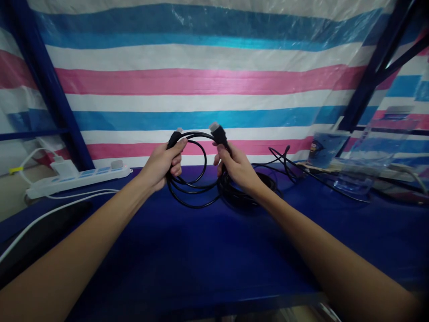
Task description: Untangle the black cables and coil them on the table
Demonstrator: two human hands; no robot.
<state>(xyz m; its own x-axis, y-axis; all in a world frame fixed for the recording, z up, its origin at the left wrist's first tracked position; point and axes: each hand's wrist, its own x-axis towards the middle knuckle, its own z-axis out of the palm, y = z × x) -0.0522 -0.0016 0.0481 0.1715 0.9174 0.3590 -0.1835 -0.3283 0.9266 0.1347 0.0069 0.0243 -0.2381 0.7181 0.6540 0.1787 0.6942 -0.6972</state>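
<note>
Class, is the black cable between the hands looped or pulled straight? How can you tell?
Looped: the black cable bends in several round curves between the left hand and right hand.

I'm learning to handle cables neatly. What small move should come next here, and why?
I'd probably ease the right hand toward the left hand, bringing the plugs side by side: each hand grips black cable near a plug, the right plug stands apart from the left plug, and loose loops hang between.

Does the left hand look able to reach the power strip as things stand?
Likely yes: nothing visible blocks the left hand from the power strip, though that hand grips the black cable.
</note>
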